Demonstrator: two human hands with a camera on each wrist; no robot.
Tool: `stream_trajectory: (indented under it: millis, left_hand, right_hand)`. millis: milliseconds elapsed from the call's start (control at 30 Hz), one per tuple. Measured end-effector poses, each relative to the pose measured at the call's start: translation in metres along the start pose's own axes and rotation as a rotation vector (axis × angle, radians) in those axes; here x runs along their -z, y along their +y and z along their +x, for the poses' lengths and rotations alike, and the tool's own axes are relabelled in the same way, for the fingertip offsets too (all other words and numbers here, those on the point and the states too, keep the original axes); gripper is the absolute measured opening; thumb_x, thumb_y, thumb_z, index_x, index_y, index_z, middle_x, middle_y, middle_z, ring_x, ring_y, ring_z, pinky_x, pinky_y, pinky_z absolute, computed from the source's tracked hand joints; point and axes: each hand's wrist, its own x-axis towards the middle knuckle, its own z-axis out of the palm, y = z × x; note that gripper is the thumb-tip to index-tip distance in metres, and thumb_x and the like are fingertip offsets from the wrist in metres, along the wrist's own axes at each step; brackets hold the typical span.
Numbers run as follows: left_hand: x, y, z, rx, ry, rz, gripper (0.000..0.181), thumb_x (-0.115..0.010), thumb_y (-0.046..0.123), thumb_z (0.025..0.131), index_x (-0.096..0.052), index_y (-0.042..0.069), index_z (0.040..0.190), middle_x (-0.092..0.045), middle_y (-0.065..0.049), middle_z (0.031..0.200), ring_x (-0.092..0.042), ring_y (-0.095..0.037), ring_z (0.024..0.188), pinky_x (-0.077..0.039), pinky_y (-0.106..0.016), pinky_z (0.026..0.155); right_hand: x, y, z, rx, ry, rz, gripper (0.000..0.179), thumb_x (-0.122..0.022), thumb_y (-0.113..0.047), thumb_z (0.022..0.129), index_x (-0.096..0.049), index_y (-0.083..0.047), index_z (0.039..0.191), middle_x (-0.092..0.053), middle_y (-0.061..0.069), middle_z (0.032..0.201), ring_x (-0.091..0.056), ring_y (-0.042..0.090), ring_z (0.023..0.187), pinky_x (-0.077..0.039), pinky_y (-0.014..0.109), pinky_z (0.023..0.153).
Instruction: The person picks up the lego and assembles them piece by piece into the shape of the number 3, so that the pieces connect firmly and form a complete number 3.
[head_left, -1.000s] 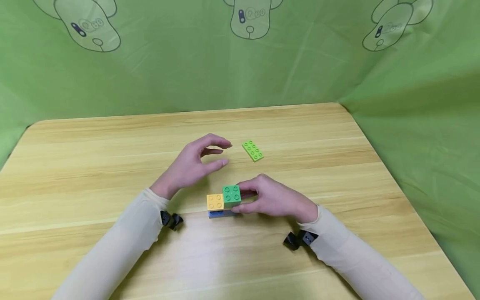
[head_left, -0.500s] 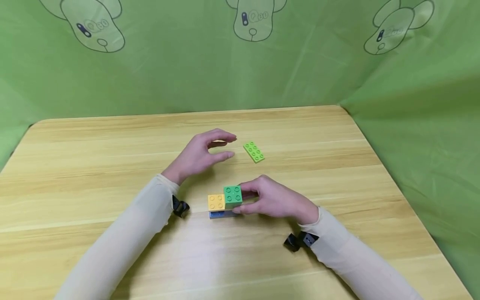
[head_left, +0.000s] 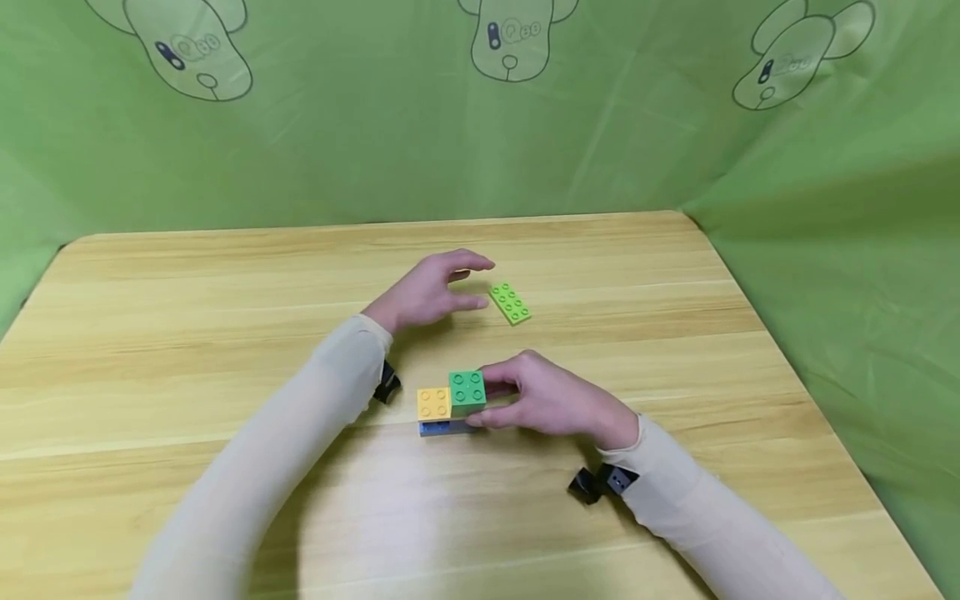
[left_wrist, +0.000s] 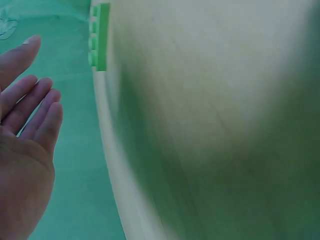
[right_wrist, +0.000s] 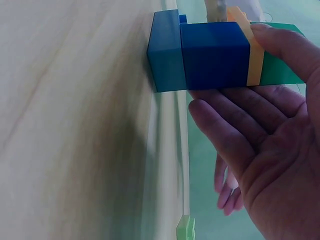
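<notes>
A stack of toy building bricks stands on the table near its middle. In the head view its green brick (head_left: pixel 467 392) sits on one end of a yellow plate (head_left: pixel 433 404), with blue below. The right wrist view shows a dark blue brick (right_wrist: pixel 215 55) between the yellow plate and a lighter blue bottom brick (right_wrist: pixel 167 52). My right hand (head_left: pixel 555 396) grips the stack from the right, thumb in front and fingers behind. Just left of a flat lime-green brick plate (head_left: pixel 511 304), my left hand (head_left: pixel 431 292) hovers with thumb and fingers apart, holding nothing.
The wooden table (head_left: pixel 187 350) carries all the bricks. Green cloth (head_left: pixel 360 150) with printed outlines hangs behind it and along the right. Black devices are strapped at both wrists, a black connector (head_left: pixel 584 486) beside the right one.
My left hand has moved right and away from me, closer to the lime-green plate. The right hand keeps its hold on the stack, which stays in place.
</notes>
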Motion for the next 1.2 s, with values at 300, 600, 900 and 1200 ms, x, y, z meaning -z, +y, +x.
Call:
stream_trajectory:
  millis: [300, 600, 900, 1200]
  left_hand:
    - [-0.008, -0.004, 0.019, 0.08, -0.078, 0.127, 0.06, -0.074, 0.019, 0.09, -0.048, 0.008, 0.143, -0.046, -0.007, 0.145, -0.044, -0.03, 0.132, -0.035, -0.036, 0.111]
    - [-0.012, -0.001, 0.031, 0.071, -0.145, 0.243, 0.063, -0.074, 0.018, 0.09, -0.046, 0.007, 0.145, -0.042, -0.006, 0.15, -0.033, -0.023, 0.14, -0.023, -0.032, 0.116]
    - [-0.017, 0.001, 0.05, 0.083, -0.243, 0.345, 0.06, -0.075, 0.014, 0.088, -0.05, 0.007, 0.142, -0.044, -0.007, 0.148, -0.036, -0.023, 0.137, -0.024, -0.03, 0.115]
    - [-0.021, 0.007, 0.059, 0.049, -0.291, 0.41, 0.044, -0.075, 0.006, 0.086, -0.062, 0.003, 0.128, -0.058, -0.009, 0.124, -0.053, -0.02, 0.112, -0.04, -0.025, 0.101]
  right_hand:
    - [0.0, 0.0, 0.001, 0.011, -0.005, -0.009, 0.019, -0.078, -0.019, 0.087, -0.072, -0.011, 0.104, -0.072, -0.01, 0.097, -0.068, 0.011, 0.094, -0.056, 0.03, 0.085]
    - [-0.001, 0.001, 0.001, 0.023, -0.016, 0.01, 0.021, -0.077, -0.017, 0.087, -0.072, -0.009, 0.105, -0.072, -0.008, 0.098, -0.068, 0.011, 0.095, -0.056, 0.03, 0.084]
    - [0.0, 0.001, 0.0, 0.023, -0.013, 0.006, 0.021, -0.078, -0.017, 0.087, -0.072, -0.009, 0.106, -0.072, -0.009, 0.098, -0.068, 0.011, 0.096, -0.056, 0.03, 0.084]
    - [0.0, 0.001, 0.0, 0.023, -0.016, 0.012, 0.021, -0.078, -0.018, 0.087, -0.072, -0.01, 0.106, -0.072, -0.009, 0.099, -0.068, 0.011, 0.096, -0.056, 0.03, 0.084]
